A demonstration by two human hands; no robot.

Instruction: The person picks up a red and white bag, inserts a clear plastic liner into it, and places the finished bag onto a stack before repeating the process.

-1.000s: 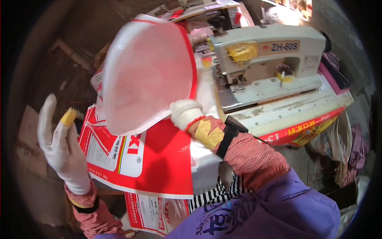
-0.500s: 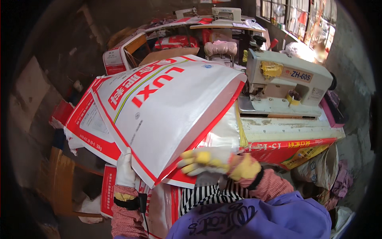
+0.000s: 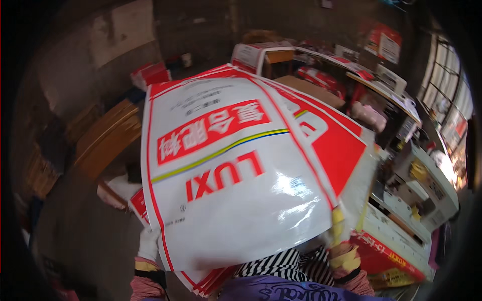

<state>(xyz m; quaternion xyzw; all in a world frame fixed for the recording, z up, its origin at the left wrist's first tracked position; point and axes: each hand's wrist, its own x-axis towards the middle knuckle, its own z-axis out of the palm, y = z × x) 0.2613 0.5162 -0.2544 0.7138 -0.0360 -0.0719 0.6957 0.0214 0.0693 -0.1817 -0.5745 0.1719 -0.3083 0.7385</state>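
Observation:
A large white fertiliser sack with red borders and a yellow-green stripe [image 3: 236, 205] lies spread out before me, its near edge over my lap. At its near left edge is my left hand [image 3: 149, 243], in a white glove, closed on the border with the fingertips partly hidden. My right hand [image 3: 339, 228], in a yellow and white glove, grips the right edge near the corner; some of its fingers are behind the sack. More red and white sacks [image 3: 346, 160] lie beneath it, showing along the right and far sides.
To the right stands a pale sewing machine [image 3: 427, 188] on a worn table, with a red printed sheet [image 3: 386, 256] along its front. A wooden bench [image 3: 108, 135] is at the left. Farther back are a pink bundle [image 3: 370, 116], another worktable and a barred window [image 3: 452, 100].
My view has turned left. The sack has swung round and spread flatter, facing me. My right hand, loose with fingers apart before, has moved to the sack's right edge and taken hold.

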